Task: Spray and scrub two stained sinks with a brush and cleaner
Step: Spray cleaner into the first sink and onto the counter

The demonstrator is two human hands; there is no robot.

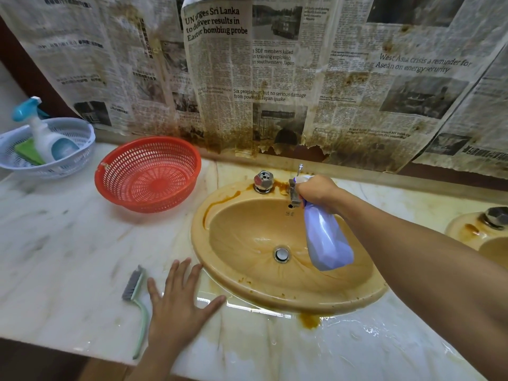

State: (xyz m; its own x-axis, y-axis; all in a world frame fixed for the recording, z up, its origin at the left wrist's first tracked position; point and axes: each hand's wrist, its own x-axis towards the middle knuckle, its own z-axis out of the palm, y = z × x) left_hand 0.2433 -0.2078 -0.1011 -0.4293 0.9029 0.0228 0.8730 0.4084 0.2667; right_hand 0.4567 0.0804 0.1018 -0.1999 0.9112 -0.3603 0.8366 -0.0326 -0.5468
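A tan oval sink (228,281) with brown stains on its rim sits in the marble counter. My right hand (316,189) grips a pale purple spray bottle (325,240) by its head, held over the basin near the faucet (294,192). My left hand (178,295) rests flat with spread fingers on the counter beside the sink's left rim. A scrub brush (136,295) with grey bristles and a green handle lies just left of that hand. A second stained sink (467,232) shows partly at the right edge.
An empty red basket (148,174) stands left of the sink. A white basket (79,158) at far left holds a white spray bottle (46,136) and a green sponge (29,151). Stained newspaper (275,78) covers the wall. The counter front is wet, with a brown puddle (309,320).
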